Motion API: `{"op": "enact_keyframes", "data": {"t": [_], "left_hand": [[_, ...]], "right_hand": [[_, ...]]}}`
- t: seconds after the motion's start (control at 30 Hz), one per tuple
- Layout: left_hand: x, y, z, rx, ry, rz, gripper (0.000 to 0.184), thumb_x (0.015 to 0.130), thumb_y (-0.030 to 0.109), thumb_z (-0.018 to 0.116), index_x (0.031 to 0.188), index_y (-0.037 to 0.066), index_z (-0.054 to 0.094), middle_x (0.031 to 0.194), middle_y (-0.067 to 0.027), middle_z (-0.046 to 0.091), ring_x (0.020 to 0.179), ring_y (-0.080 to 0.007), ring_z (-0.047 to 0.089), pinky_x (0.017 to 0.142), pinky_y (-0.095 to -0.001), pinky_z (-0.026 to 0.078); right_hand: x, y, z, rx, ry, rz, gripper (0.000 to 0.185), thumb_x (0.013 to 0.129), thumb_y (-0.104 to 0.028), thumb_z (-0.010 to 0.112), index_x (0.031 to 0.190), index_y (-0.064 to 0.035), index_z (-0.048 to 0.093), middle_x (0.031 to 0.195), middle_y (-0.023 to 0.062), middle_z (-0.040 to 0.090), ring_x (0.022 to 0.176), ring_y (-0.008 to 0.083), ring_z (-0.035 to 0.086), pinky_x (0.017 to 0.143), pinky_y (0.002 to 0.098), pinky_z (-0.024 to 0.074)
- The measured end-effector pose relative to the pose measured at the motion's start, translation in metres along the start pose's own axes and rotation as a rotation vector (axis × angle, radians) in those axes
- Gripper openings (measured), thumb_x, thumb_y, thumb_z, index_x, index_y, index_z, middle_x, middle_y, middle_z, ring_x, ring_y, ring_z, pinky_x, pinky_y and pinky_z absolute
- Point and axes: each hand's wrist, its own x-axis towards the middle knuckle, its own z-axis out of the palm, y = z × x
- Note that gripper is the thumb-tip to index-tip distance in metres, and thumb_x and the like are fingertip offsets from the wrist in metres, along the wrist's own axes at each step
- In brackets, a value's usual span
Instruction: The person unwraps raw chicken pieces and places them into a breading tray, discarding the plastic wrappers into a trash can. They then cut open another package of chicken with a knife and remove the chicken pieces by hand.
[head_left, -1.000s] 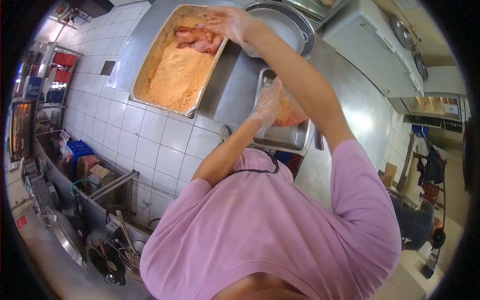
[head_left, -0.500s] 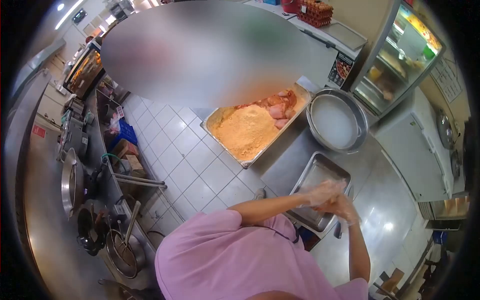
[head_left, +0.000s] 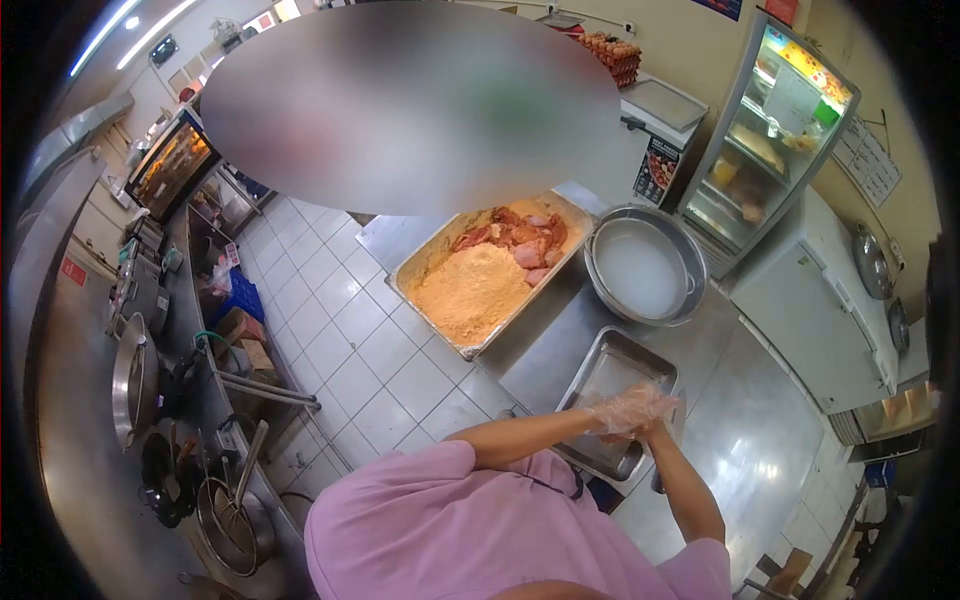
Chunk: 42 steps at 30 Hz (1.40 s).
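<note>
- Pretty bright room overall, the long white ceiling tubes are totally blown out at top left
- Tall glass-door fridge glows from inside
- Nasty hot spots on the shiny stainless-steel table, softer sheen on the square white floor tiles
- Big smooth grey oval blur wipes out the top middle
- Heavy fisheye: straight edges bow, corners go black
- Clear-plastic-gloved hands look kinda soft, fingers hard to separate

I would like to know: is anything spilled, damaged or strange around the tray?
Nothing looks clearly spilled or damaged around the tray, with the left hand and right hand close together over it. The meat and orange powder lie inside their tub. Only the blurred oval at the picture's top looks odd: it hides what lies behind.
</note>
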Motion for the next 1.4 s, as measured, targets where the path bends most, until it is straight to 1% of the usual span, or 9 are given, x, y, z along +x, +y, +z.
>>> {"op": "enact_keyframes", "data": {"t": [0.07,0.13,0.17,0.23,0.33,0.77,0.9,0.97,1.4], "left_hand": [[-0.017,0.044,-0.010,0.056,-0.064,-0.148,0.047,0.100,0.039,0.054,0.121,-0.002,0.063,0.077,-0.0081,0.057,0.074,-0.0210,0.063,0.061,-0.0397,0.052],[-0.006,0.023,-0.004,0.246,0.107,0.169,0.051,0.100,0.044,0.053,0.115,-0.004,0.063,0.082,-0.0121,0.060,0.078,-0.0230,0.061,0.068,-0.0408,0.052],[0.019,-0.039,0.009,0.402,0.310,0.563,0.059,0.100,0.050,0.050,0.105,-0.007,0.065,0.080,-0.0156,0.060,0.075,-0.0241,0.057,0.068,-0.0412,0.051],[0.033,-0.052,0.011,0.495,0.408,0.732,0.068,0.101,0.055,0.048,0.096,-0.010,0.066,0.079,-0.0206,0.061,0.073,-0.0271,0.053,0.071,-0.0421,0.049],[0.032,-0.051,0.005,0.449,0.214,0.357,0.067,0.100,0.054,0.049,0.096,-0.011,0.066,0.084,-0.0249,0.063,0.077,-0.0315,0.055,0.075,-0.0436,0.048],[0.040,-0.044,0.012,0.355,0.132,0.266,0.075,0.098,0.062,0.049,0.093,-0.012,0.061,0.084,-0.0243,0.058,0.080,-0.0308,0.050,0.076,-0.0445,0.046],[0.004,0.044,-0.013,0.282,0.074,-0.104,0.074,0.097,0.062,0.050,0.091,-0.011,0.061,0.083,-0.0234,0.055,0.078,-0.0307,0.048,0.076,-0.0448,0.046],[0.023,-0.015,-0.013,0.331,0.127,0.113,0.073,0.097,0.061,0.050,0.090,-0.011,0.061,0.084,-0.0245,0.056,0.078,-0.0316,0.049,0.077,-0.0451,0.046],[0.039,-0.038,-0.017,0.365,0.303,0.219,0.067,0.100,0.057,0.048,0.087,-0.007,0.063,0.088,-0.0262,0.059,0.082,-0.0417,0.052,0.082,-0.0449,0.044]], "right_hand": [[-0.003,0.003,0.003,-0.003,0.008,0.019,0.038,0.084,-0.033,0.074,0.112,-0.0085,0.071,0.106,0.0143,0.073,0.092,0.0280,0.068,0.086,0.0366,0.0525],[-0.011,0.008,0.006,-0.008,0.016,0.042,0.038,0.084,-0.034,0.074,0.112,-0.0087,0.071,0.106,0.0139,0.073,0.092,0.0278,0.068,0.086,0.0366,0.0526],[-0.019,0.011,0.006,-0.012,0.013,0.057,0.038,0.084,-0.034,0.074,0.112,-0.0088,0.071,0.106,0.0137,0.073,0.092,0.0278,0.068,0.086,0.0366,0.0526],[-0.032,0.016,0.006,-0.014,0.006,0.082,0.038,0.084,-0.034,0.074,0.112,-0.0090,0.071,0.106,0.0134,0.073,0.092,0.0276,0.068,0.085,0.0366,0.0527],[-0.047,0.023,0.009,-0.010,-0.010,0.113,0.038,0.085,-0.035,0.073,0.113,-0.0093,0.070,0.106,0.0128,0.073,0.092,0.0275,0.068,0.085,0.0366,0.0528],[-0.001,-0.001,0.020,-0.043,-0.015,0.053,0.038,0.086,-0.037,0.072,0.113,-0.0105,0.070,0.105,0.0105,0.072,0.093,0.0267,0.068,0.085,0.0367,0.0532],[0.013,-0.009,0.021,-0.068,-0.044,0.046,0.038,0.086,-0.037,0.072,0.113,-0.0109,0.070,0.105,0.0098,0.072,0.093,0.0264,0.068,0.085,0.0367,0.0533],[0.013,-0.012,0.021,-0.076,-0.062,0.049,0.038,0.086,-0.038,0.071,0.113,-0.0111,0.069,0.105,0.0095,0.072,0.093,0.0263,0.068,0.085,0.0367,0.0534],[0.000,-0.011,-0.003,-0.128,-0.199,0.059,0.038,0.087,-0.040,0.070,0.113,-0.0124,0.069,0.104,0.0072,0.072,0.093,0.0255,0.067,0.084,0.0367,0.0538]]}}
